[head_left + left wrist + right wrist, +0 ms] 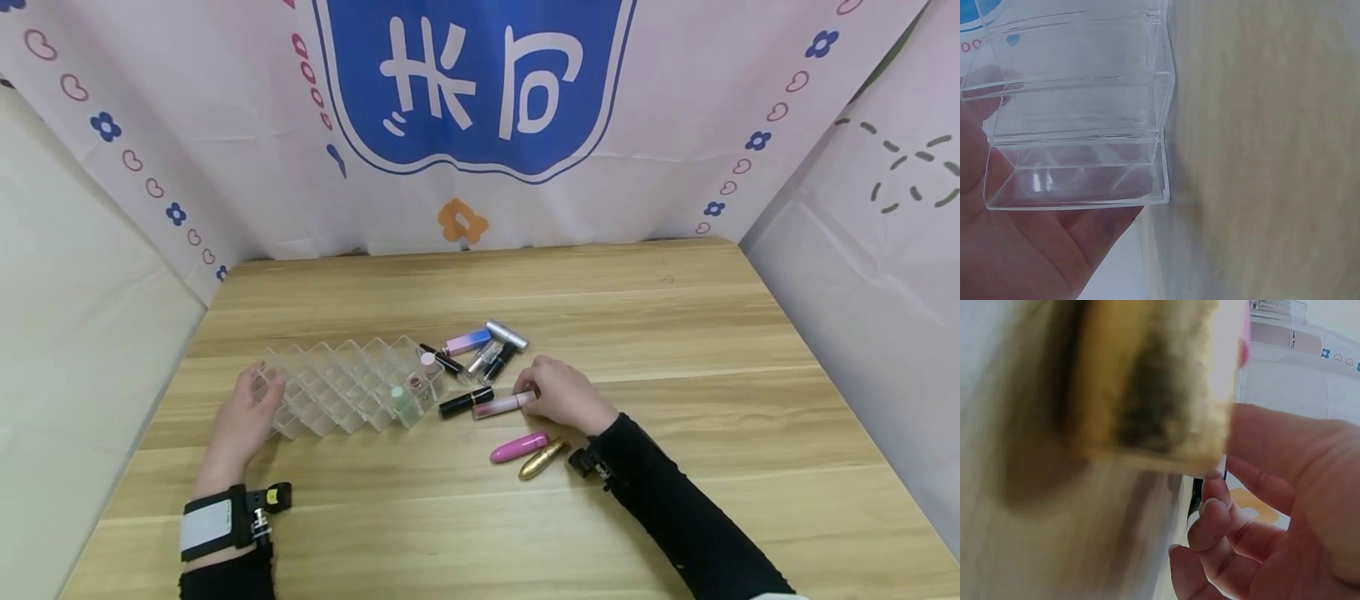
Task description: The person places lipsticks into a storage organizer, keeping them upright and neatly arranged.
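Observation:
A clear lipstick organizer [330, 392] with diamond-shaped compartments lies on the table, left of centre. My left hand [249, 417] grips its left end, the thumb on the near side and the fingers behind; the left wrist view shows the hand [1041, 250] around the clear end wall. My right hand [562, 392] pinches the right end of a pale pink lip gloss tube [498, 406] between thumb and fingers. Beside that tube lies a black lipstick [466, 402]. A gold lipstick [1154, 387] looms blurred in the right wrist view, in front of the hand [1285, 481].
Several tubes stand in the organizer's right end, among them a green-capped one [401, 400]. Behind the right hand lie a pink-blue tube [467, 342], a silver tube [507, 335] and a black pencil-like tube [442, 361]. A magenta tube [519, 448] lies nearer the front.

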`<action>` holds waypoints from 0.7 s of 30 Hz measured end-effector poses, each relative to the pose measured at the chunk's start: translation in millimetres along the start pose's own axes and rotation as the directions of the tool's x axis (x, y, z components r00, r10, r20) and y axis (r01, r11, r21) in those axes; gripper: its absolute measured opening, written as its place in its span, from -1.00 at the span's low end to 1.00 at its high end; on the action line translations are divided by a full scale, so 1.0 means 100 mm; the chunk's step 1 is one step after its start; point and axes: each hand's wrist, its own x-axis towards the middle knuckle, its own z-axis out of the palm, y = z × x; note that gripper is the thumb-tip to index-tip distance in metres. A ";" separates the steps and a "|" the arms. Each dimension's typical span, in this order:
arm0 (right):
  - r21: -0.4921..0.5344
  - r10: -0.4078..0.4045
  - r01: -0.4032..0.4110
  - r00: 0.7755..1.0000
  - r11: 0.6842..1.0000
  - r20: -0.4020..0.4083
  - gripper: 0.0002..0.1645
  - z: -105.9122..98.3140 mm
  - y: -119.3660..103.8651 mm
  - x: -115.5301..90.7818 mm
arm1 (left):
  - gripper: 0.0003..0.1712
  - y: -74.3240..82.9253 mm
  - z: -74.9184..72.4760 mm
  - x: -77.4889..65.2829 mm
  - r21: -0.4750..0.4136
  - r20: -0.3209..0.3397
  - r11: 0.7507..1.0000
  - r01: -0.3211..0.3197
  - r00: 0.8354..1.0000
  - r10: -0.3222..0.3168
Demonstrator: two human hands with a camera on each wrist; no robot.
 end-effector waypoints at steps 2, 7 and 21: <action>0.000 -0.004 0.004 1.000 1.000 0.000 -0.79 0.00 0.01 -0.01 | -0.10 0.00 0.00 0.01 0.004 -0.002 1.000 0.000 1.000 0.000; -0.006 -0.018 0.018 1.000 1.000 0.001 -0.79 0.00 0.02 -0.01 | -0.09 -0.02 0.00 0.01 0.001 -0.001 1.000 -0.001 1.000 0.001; -0.014 -0.052 0.052 0.998 0.999 -0.025 -0.80 -0.06 0.06 -0.04 | -0.10 -0.03 0.00 0.01 -0.001 0.001 1.000 -0.004 1.000 0.004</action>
